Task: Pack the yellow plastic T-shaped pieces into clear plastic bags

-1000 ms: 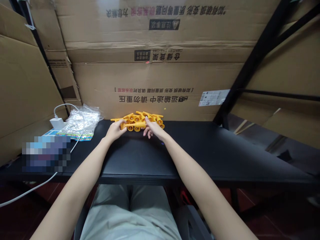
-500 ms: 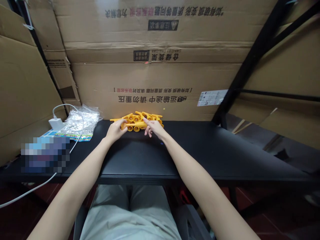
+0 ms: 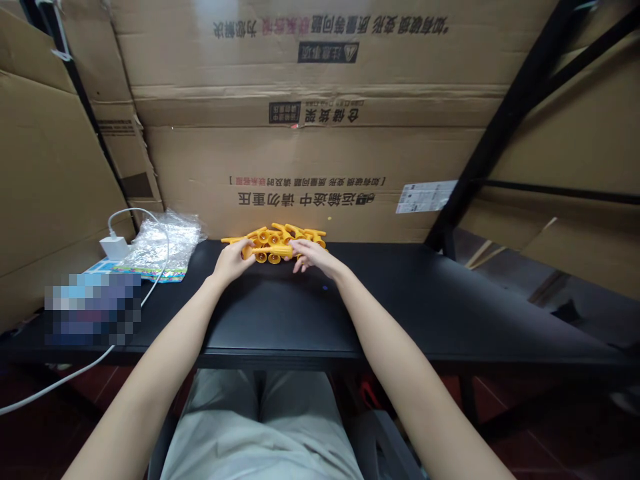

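Observation:
A pile of yellow plastic horn-shaped pieces (image 3: 274, 238), each with a flared cup at one end and a ribbed handle, lies at the back of the black table. My left hand (image 3: 233, 261) is closed around the flared end of one horn-shaped piece (image 3: 273, 251), which it holds level in front of the pile. At the other end of this piece is my right hand (image 3: 316, 257), its fingers loosely apart and the fingertips beside the handle's tip. Whether they touch it I cannot tell. The hands partly hide the pile.
A cardboard wall (image 3: 300, 153) stands right behind the pile. On the left lie a clear plastic bag (image 3: 167, 243), a white charger (image 3: 114, 247) with its cable (image 3: 80, 370), and a blurred-out item (image 3: 93, 310). A black metal post (image 3: 493, 127) rises at the right.
My right hand has slid a little to the right, off the handle, so its ribbed tip now shows. My left hand keeps its hold. The view has shifted slightly.

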Motion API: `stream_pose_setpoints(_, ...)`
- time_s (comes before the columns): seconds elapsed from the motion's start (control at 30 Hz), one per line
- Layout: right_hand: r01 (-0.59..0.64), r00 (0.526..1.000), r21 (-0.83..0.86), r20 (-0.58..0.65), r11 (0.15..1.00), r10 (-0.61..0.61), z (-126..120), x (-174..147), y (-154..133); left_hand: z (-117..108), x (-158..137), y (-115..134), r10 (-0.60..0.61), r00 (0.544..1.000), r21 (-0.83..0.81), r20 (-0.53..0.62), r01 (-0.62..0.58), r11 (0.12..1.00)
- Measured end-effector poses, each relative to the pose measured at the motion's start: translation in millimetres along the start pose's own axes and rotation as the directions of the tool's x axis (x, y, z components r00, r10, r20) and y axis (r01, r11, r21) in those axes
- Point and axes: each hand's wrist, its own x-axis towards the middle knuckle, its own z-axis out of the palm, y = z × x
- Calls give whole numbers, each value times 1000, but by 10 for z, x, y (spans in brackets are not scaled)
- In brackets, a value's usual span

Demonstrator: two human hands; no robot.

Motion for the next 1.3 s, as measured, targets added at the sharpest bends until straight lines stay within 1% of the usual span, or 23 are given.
stream_pose_setpoints(0.1,121,992,-8,38,993,-120,0,-14,2,0,4,-32,1,1000,29,-1,-1,1000)
stream_pose_setpoints(0.17,142,989,-25,34,990,-141,29,-4,17,3,6,-50,18,1000,50,-5,-17,999)
stream_pose_setpoints(0.27,119,993,-33,8,992,-119,90,10,22,8,7,-58,36,999,74,-5,-36,997)
stream_pose_setpoints(0.43,99,991,-24,-89,995,-101,173,-17,-36,3,4,-25,35,999,81,-13,-34,996)
stream_pose_setpoints(0.6,20,987,-48,-159,999,-27,225,-34,-66,1,-5,-4,24,1000,71,-12,-24,997)
stream_pose_setpoints(0.7,-18,984,-75,-176,997,5,245,-20,-54,4,-7,-7,-4,1000,66,8,4,998)
stream_pose_setpoints(0.9,-39,989,-52,-143,998,31,209,13,-32,-10,1,1,-52,998,84,27,50,995)
stream_pose_setpoints(0.97,-31,991,-52,-129,998,24,180,16,-23,-13,5,-7,-65,997,93,31,62,994)
stream_pose_setpoints(1.17,107,990,-80,-88,991,-114,131,51,72,1,16,-62,-84,996,86,35,81,993)
stream_pose_setpoints(1.3,134,988,-102,-67,986,-141,114,89,137,6,19,-68,-76,997,62,29,74,995)
